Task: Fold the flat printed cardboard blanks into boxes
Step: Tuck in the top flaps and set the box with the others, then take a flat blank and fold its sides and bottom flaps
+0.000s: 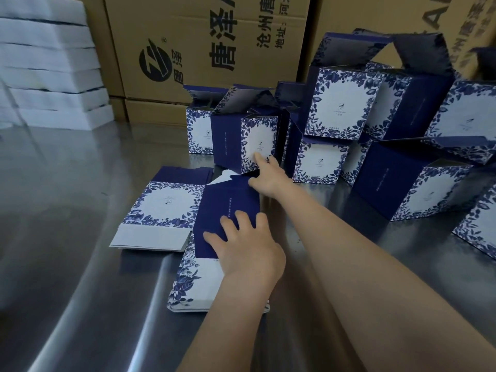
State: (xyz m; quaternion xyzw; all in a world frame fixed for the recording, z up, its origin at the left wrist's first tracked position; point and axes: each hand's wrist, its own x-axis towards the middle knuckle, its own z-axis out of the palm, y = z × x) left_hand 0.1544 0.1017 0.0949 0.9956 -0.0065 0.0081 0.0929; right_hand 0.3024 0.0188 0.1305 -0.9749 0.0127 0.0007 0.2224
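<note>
Left hand [247, 248] released, its fingers spread flat on the navy panel of the blank [228, 208], which lies on the table [80, 237] just beside a stack of blanks [166, 205]. Right hand [265, 173] at the blank's far edge, forefinger straight against a folded box [236, 140] (whether it pinches the blank we cannot tell). We judge that raising this panel could shove the box into its neighbours, or crease the blank off its score.

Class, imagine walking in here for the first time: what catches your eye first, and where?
The heap of folded blue-and-white floral boxes, flaps open, piled at the right back of the steel table. Next, mid-frame, the left hand presses a flat blank while the right hand touches a standing box.
</note>
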